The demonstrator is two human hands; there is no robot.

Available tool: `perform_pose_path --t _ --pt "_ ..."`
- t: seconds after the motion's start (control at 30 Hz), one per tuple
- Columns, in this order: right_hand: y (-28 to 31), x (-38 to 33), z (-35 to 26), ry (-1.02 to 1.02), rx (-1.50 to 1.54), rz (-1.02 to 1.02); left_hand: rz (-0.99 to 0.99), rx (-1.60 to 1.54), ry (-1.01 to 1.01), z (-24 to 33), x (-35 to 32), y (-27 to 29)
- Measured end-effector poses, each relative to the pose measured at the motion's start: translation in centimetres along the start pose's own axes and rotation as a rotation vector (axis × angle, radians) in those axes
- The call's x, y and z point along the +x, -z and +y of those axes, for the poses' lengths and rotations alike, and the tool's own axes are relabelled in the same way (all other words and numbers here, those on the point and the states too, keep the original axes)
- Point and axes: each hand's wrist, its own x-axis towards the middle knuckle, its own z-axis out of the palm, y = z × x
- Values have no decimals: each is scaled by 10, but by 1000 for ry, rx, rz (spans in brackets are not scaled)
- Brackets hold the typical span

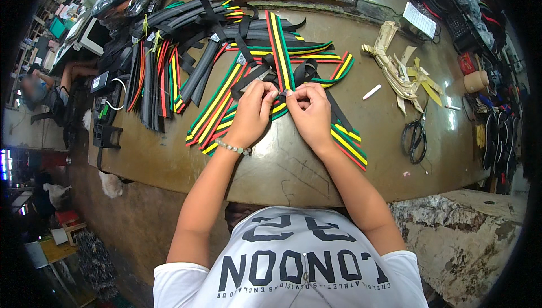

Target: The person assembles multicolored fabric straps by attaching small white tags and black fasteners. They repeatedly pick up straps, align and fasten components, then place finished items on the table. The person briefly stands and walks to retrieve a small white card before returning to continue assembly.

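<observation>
My left hand (252, 110) and my right hand (309, 113) meet at the middle of a brown worktable (271, 167). Both pinch a striped strap (281, 48) of red, yellow, green and black that runs away from me across the table. My fingertips close on its near end. More striped straps (217, 105) fan out under and left of my left hand, and others (350, 141) lie right of my right wrist. A bead bracelet (232, 148) circles my left wrist.
A pile of black straps (169, 42) fills the table's far left. Tan offcuts (395, 68), a white chalk stick (371, 92) and black scissors (415, 138) lie at the right. A cup (475, 81) stands far right. Another person (39, 90) sits at the far left.
</observation>
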Motion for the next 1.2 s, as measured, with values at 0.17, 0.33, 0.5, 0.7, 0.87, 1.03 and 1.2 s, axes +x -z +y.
perform_pose_path --t 0.17,0.33,0.5,0.7,0.87,1.03,1.2 --pt "4 -2 0 1 8 -36 10 26 -42 0 -1 1" --pt "6 -3 4 7 28 -89 -4 -10 1 0 1 1" --pt "3 -4 9 57 -4 -66 -8 -22 -29 -6 -3 -1" --pt "12 4 5 25 41 -86 106 -220 68 -3 3 6" --pt "73 32 3 -263 710 -3 -229 -163 -43 59 -25 6" --pt "109 43 7 -295 763 94 -1024 131 -25 90 -24 12" --pt "100 38 3 -249 674 -54 -443 1009 -710 47 45 32"
